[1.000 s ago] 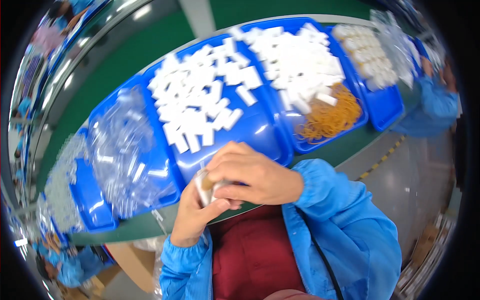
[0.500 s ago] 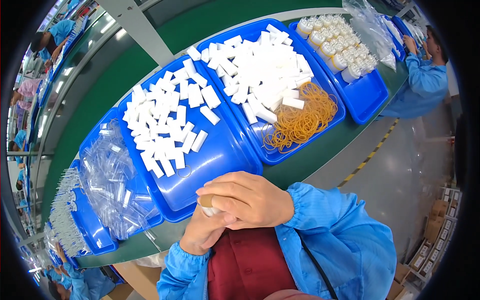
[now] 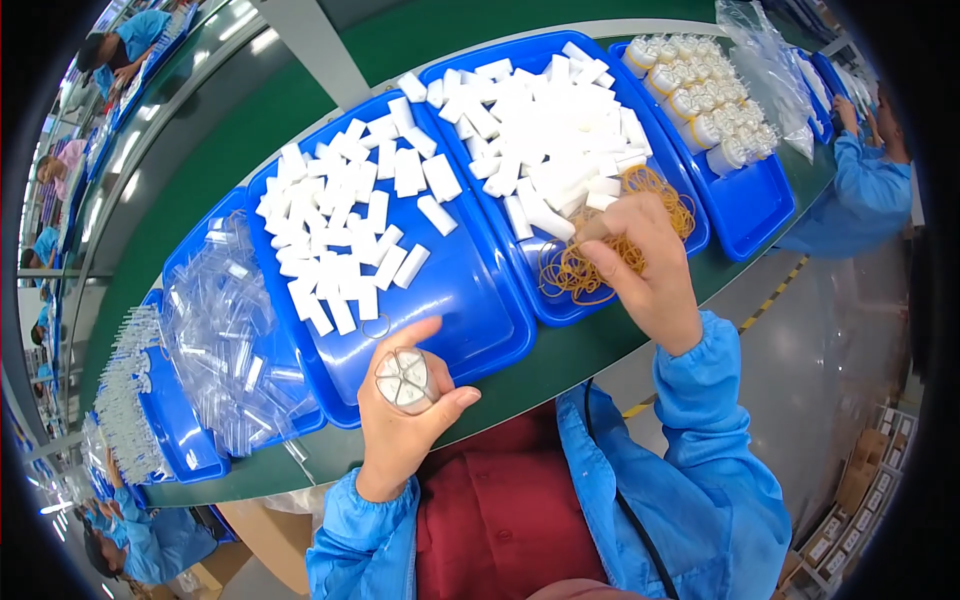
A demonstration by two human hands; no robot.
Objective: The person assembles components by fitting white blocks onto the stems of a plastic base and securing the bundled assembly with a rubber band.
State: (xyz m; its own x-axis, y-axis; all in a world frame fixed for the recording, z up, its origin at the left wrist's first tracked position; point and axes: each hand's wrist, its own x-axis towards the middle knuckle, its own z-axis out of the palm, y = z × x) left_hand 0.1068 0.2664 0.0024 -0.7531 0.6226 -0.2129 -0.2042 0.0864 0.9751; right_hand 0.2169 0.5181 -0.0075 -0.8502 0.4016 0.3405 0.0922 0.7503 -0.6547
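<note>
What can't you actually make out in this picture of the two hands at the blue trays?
Head view only:
- Right hand fingertips: bent down into the rubber bands, so a grip cannot be told.
- Bundle in the left hand: only its end shows; fingers cover the sides.
- Clear bags: contents blurred by glare.

Green surface (image 3: 300, 100) carrying blue trays: clear plastic bags (image 3: 225, 330), finished bundles (image 3: 705, 95); a co-worker's blue sleeve (image 3: 850, 200) at right.

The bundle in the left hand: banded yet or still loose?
Cannot tell. The left hand grips the round bundle end-on, fingers covering its sides; the right hand is at the rubber bands.
</note>
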